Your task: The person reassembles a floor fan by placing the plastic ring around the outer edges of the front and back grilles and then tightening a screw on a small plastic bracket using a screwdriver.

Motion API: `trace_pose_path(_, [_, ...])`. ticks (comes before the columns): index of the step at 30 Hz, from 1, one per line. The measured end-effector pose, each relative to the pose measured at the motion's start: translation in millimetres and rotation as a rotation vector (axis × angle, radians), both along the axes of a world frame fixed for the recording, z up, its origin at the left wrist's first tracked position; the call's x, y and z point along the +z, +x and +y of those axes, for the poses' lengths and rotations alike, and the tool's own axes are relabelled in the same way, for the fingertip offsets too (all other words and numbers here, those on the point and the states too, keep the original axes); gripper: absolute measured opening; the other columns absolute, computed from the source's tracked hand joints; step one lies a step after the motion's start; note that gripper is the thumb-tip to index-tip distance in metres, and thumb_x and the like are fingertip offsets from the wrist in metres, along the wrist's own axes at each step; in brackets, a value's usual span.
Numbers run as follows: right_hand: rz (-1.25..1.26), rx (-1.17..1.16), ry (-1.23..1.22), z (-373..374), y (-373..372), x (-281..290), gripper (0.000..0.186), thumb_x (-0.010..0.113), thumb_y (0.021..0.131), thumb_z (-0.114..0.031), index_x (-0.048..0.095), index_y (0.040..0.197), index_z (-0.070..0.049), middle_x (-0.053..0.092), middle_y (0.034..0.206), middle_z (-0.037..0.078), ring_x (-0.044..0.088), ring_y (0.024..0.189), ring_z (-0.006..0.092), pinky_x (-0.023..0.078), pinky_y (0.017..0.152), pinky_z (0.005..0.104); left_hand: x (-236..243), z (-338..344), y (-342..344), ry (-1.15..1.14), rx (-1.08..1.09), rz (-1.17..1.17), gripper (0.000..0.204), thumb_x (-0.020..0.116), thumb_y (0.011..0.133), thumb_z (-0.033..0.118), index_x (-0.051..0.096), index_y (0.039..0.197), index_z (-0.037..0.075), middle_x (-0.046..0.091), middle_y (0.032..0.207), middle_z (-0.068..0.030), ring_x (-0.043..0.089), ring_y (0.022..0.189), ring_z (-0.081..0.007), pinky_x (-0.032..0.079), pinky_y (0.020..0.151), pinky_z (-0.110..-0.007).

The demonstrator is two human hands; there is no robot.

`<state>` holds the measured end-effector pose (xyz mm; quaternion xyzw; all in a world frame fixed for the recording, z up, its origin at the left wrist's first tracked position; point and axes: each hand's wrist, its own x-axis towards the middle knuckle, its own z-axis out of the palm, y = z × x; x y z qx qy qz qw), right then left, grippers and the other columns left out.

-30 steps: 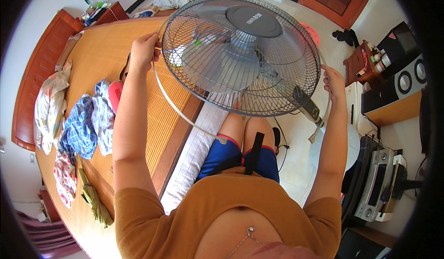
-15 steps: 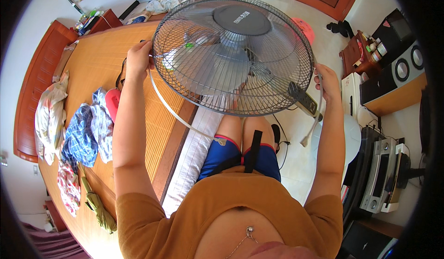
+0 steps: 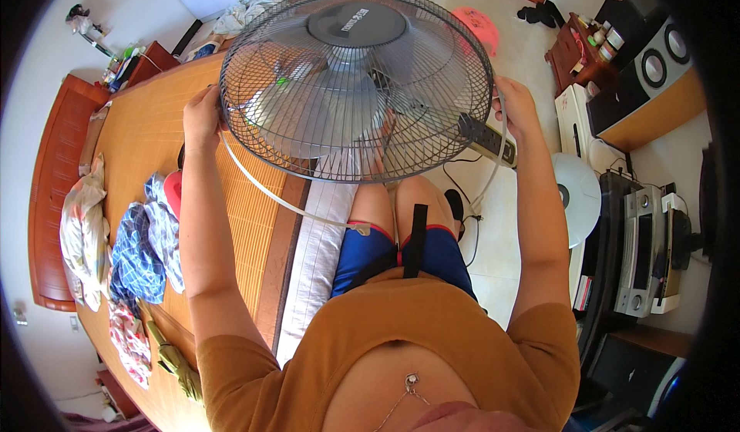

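Observation:
A fan head [image 3: 343, 93], with grey wire guard, clear blades and dark hub, hangs over my legs between my hands. My left hand [image 3: 202, 116] is closed on the guard's left rim, beside a pale narrow band [image 3: 281, 205] that loops down under the fan. My right hand [image 3: 515, 108] grips the right rim, where the band's other part hangs from near the fingers. A dark stand part with a button panel [image 3: 483, 139] shows below the guard on the right, and a pale round disc [image 3: 578, 201] lies beyond it, partly behind my right forearm.
On my left is a bed with a bamboo mat [image 3: 250, 231], clothes [image 3: 135, 247] and an olive folded item [image 3: 177, 366]. To my right stand a speaker [image 3: 640, 85], a wooden cabinet [image 3: 566, 58] and electronics [image 3: 640, 262]. A pink round object [image 3: 474, 27] and cables [image 3: 474, 239] lie on the floor.
The fan and both my hands have shifted leftward in the view, with the left hand slightly lower. The bed has shifted down in frame and more of the pale disc shows. Both grips remain.

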<state>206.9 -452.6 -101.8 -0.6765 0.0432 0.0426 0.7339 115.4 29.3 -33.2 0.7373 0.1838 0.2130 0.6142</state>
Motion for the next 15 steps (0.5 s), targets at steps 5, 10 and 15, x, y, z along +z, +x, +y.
trace_pose_path(5, [0.005,-0.030,0.031,1,4,-5,0.023,0.051,0.086,-0.021,0.057,0.094,-0.001,0.046,0.068,-0.001,0.042,0.048,0.0074,0.030,0.038,0.0207,-10,10,6,-0.069,-0.033,-0.092,0.025,0.048,0.087,0.016,0.062,0.089,-0.005,0.051,0.054,-0.0010,0.042,0.034,-0.0085,0.030,0.030,-0.021])
trace_pose_path(10, [-0.010,-0.026,-0.030,-5,13,-12,0.020,0.049,0.086,-0.022,0.058,0.084,-0.004,0.048,0.064,-0.001,0.042,0.047,0.0080,0.031,0.038,0.0216,-6,2,6,-0.053,-0.042,-0.087,0.026,0.047,0.087,0.016,0.061,0.090,-0.006,0.052,0.054,-0.0014,0.042,0.034,-0.0082,0.030,0.030,-0.021])
trace_pose_path(15, [0.017,-0.051,-0.014,5,6,-1,0.021,0.047,0.086,-0.022,0.058,0.079,-0.006,0.048,0.060,-0.001,0.042,0.046,0.0084,0.031,0.038,0.0217,-8,7,5,-0.062,-0.028,-0.094,0.026,0.048,0.087,0.016,0.061,0.090,-0.006,0.052,0.054,-0.0012,0.041,0.033,-0.0080,0.029,0.029,-0.021])
